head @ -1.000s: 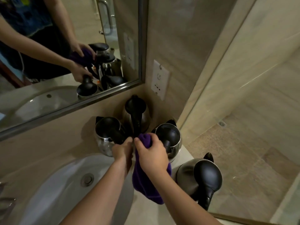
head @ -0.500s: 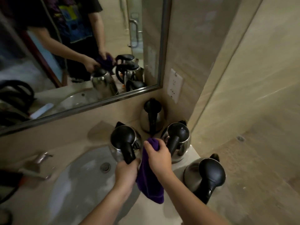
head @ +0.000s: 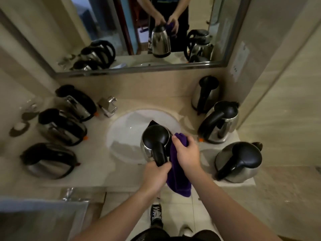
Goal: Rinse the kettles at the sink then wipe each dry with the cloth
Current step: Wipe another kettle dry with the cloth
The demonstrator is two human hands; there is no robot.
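head view, hands: left hand (head: 154, 176) has its grip clenched round the black handle of the held kettle (head: 155, 142), keeping it upright over the near-right part of the sink (head: 125, 129). right hand (head: 186, 152) grasps the purple cloth (head: 178, 178), bunched at the kettle's right side, touching it; loose end hangs past the tabletop (head: 97, 173) edge.
head view, step in hand: looks like wiping dry, not rinsing. No water seen running at the tap (head: 108, 106).
head view, left group: three kettles (head: 62, 126) lying on their sides left of the sink, near the tap.
head view, right group: three upright kettles (head: 219, 125) on the right, back to front.
head view, progress: judging by layout, one side is done and the other pending; cannot tell which, wetness not readable. Seven kettles in view, one in work, so roughly mid-task.
head view, vs earlier frames: kettle stood on the tabletop by the right group at the sink's far-right rim, left hand just reaching its handle; now lifted and brought over the basin toward the person. Cloth stays in the right hand. Camera has swung left, so the left group is newly in view.
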